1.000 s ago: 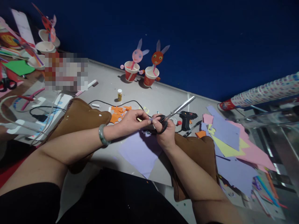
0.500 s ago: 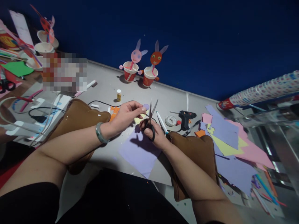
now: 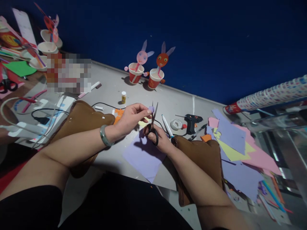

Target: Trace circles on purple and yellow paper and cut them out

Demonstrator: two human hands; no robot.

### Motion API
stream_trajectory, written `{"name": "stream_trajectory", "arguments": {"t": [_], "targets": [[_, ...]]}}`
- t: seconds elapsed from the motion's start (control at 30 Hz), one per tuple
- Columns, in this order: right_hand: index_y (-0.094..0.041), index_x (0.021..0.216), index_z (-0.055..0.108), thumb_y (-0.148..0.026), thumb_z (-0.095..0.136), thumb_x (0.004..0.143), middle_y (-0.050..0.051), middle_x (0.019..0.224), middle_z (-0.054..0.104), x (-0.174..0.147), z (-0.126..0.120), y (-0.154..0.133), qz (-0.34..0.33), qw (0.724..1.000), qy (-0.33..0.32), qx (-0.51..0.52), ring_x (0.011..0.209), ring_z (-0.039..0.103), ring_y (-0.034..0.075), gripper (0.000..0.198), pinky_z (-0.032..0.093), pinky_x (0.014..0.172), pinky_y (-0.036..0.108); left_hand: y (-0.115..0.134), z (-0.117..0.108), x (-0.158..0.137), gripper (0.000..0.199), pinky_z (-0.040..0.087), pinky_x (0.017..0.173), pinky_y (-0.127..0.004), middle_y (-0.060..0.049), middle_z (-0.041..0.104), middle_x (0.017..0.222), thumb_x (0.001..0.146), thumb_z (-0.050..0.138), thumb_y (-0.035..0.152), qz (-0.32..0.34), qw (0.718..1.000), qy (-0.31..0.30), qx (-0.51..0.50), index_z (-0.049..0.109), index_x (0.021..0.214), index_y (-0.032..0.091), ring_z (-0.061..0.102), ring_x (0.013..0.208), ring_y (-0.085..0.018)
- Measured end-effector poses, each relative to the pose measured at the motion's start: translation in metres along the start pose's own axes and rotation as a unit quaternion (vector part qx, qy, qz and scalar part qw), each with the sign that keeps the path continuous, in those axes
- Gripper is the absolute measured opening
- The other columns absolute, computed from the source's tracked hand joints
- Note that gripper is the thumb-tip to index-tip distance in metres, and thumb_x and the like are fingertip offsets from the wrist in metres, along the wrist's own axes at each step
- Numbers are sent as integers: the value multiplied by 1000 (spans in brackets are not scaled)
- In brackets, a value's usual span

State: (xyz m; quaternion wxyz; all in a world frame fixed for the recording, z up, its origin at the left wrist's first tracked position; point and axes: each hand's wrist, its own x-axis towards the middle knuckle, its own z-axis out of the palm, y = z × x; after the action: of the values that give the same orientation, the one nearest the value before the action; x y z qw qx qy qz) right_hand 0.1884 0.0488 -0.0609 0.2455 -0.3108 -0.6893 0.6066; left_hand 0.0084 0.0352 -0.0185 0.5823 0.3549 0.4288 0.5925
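Between the thumb and fingers of my left hand (image 3: 130, 118) is a small piece of purple paper (image 3: 151, 109). My right hand (image 3: 160, 138) grips black-handled scissors (image 3: 154, 116), blades pointing up and a little apart, right at the edge of that piece. Under both hands a larger purple paper sheet (image 3: 144, 156) lies on the table, with a yellow scrap (image 3: 144, 122) at its far side. Orange paper scraps (image 3: 118, 115) are beside my left hand. A white marker (image 3: 167, 125) lies just beyond my right hand.
Brown cushions (image 3: 88, 116) lie under my forearms. A black glue gun (image 3: 192, 123) and a tape roll (image 3: 176, 124) are at right, near coloured paper sheets (image 3: 231, 137). Two paper-cup rabbits (image 3: 155, 78) stand by the blue wall. A power strip (image 3: 52, 118) lies left, stacked cups (image 3: 275, 94) right.
The scissor blades have drawn closer together at the purple piece. Both hands stay nearly in place, and the whole view has shifted slightly.
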Motion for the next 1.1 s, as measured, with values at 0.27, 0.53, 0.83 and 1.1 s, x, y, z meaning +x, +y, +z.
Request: {"name": "stream_trajectory", "arguments": {"t": [0.27,0.53,0.83,1.1], "targets": [[-21,84,56,-83,64,79,1,81,59,0,2,4,-11,1000,1,11,75,52,16,63,40,70,32,-1,1,0,33,53,61,-22,0,68,70,71,88,39,-13,1000,3,-14,65,75,16,64,65,-9],[-21,83,57,-82,64,79,1,79,57,0,3,8,-18,1000,5,22,74,53,17,62,40,70,34,-2,2,0,20,53,60,-20,0,68,67,77,81,25,-22,999,7,-26,64,72,15,65,64,-9],[-21,81,57,-86,62,77,1,76,57,0,4,7,-8,1000,20,12,72,52,17,65,40,69,34,-5,2,-3,19,55,61,-22,1,68,66,79,77,23,-30,999,-11,-33,61,72,16,63,58,-8],[-21,79,57,-88,64,73,1,76,57,0,3,7,7,1000,27,10,71,53,16,68,39,68,34,-3,3,-3,17,54,60,-21,0,68,66,81,73,18,-42,999,-5,-22,60,72,17,62,57,-7]]}}
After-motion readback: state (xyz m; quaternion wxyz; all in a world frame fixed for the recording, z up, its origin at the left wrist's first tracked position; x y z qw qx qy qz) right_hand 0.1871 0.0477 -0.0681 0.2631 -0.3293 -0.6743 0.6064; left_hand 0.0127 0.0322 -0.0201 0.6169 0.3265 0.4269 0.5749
